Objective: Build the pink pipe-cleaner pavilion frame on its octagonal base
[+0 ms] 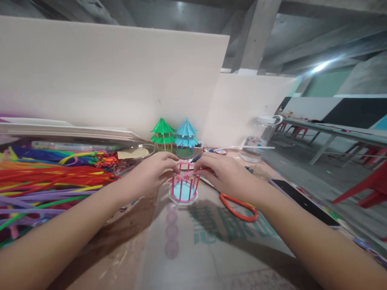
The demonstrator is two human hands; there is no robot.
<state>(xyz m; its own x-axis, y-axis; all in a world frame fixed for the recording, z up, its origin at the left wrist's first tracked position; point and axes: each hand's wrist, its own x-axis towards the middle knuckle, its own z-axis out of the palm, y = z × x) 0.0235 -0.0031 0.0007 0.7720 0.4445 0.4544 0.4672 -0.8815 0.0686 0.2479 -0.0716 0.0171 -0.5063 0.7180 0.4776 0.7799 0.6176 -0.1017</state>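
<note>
In the middle of the table stands a small pink pavilion frame (181,190) with upright posts on a pale blue base (185,194). My left hand (157,169) pinches the frame's upper pink ring from the left. From the right, my right hand (220,169) pinches the same ring, fingertips close to the left ones. Partly under my right hand lie scissors with orange-red handles (240,209). Behind the frame stand two finished-looking little pavilions, one green (163,131) and one blue (186,135).
Bundles of coloured pipe cleaners (54,177) fill the left side. A clear bowl (137,152) stands behind them. At the back right is a clear plastic bottle (256,139) with a white lid; a dark phone (302,201) lies at the right edge. White boards (115,80) rise behind.
</note>
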